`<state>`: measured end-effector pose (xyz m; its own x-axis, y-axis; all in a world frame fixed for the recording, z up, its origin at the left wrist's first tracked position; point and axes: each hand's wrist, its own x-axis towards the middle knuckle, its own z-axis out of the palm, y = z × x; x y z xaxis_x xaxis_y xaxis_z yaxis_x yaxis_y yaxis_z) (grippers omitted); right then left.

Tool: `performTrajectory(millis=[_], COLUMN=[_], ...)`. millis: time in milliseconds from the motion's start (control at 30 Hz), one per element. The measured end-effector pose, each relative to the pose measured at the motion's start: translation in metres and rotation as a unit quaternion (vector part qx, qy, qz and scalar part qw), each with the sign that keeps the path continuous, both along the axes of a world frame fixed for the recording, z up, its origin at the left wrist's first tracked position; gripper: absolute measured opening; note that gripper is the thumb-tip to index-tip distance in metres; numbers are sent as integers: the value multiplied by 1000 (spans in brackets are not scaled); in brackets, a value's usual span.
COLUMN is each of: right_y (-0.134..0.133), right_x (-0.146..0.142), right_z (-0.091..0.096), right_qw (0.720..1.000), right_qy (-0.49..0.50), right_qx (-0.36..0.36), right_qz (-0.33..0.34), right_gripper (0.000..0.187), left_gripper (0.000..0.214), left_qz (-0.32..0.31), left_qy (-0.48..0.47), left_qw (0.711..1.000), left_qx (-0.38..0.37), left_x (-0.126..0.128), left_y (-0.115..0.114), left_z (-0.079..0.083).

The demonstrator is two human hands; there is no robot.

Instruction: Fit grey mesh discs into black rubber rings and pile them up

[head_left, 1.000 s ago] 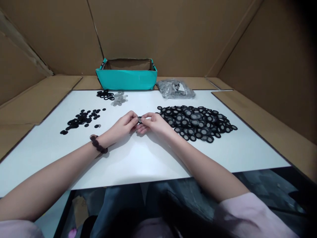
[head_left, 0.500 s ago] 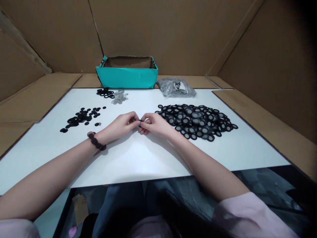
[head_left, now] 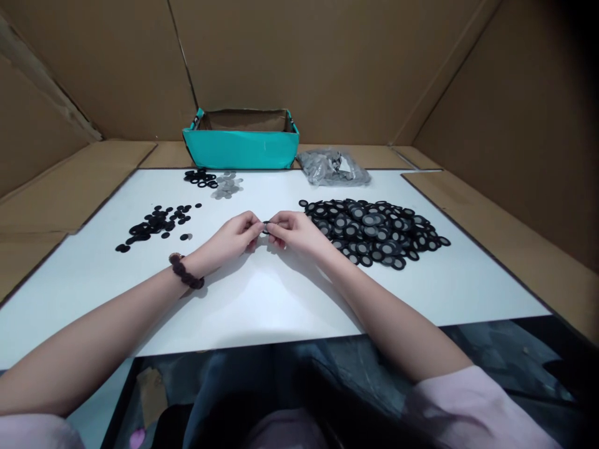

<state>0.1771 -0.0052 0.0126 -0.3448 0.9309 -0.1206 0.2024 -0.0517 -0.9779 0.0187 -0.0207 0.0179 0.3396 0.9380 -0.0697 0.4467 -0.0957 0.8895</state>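
Note:
Between the fingertips of both hands is a small black ring-shaped disc (head_left: pixel 266 228), held just above the white table and mostly covered by fingers. My left hand (head_left: pixel 236 236) pinches its left side, and my right hand (head_left: pixel 296 231) pinches the right side. A large pile of black-rimmed discs with grey centres (head_left: pixel 374 231) lies right beside my right hand. To the left of my left hand, small solid black discs (head_left: pixel 156 223) are scattered in a loose heap.
At the back stand a turquoise box (head_left: pixel 241 149) and a clear plastic bag of grey pieces (head_left: pixel 333 166). Black rings (head_left: pixel 200 179) and pale grey discs (head_left: pixel 227 185) lie in small heaps before the box. Cardboard walls (head_left: pixel 346 68) surround the white table (head_left: pixel 262 299).
The fingers have shifted slightly on the ring-shaped disc, and more of its edge shows between them now. Both hands remain together in nearly the same place.

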Motion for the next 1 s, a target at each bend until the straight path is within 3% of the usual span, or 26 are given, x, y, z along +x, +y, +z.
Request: performTrajectory(millis=[133,233,433,767,833,1000], right_y=[1,1,1,3,2,1], right_x=[-3,-2,0,0,-1,-3], right_z=[1,-1,-9,-10,-9,-4], right_qw=[993,993,999,987,989,1000], right_qy=[76,67,-34,-91,-85,-7], right_qx=[-90,-97,25,131,119,-5], right_qz=[6,22,29,-30,-36,-13], right_gripper=[17,15,15,11,12,15], left_gripper=[18,18,19,19,19,20], left_qz=[-12,10,5,40,46,23], left_qy=[-46,20,134,118,101,63], left_qw=[999,998,985,986,990,997], left_qx=[1,52,109,109,87,47], left_x=[1,-1,-3,-1,0,0], left_y=[1,2,3,3,2,2], left_z=[0,0,3,1,2,4])
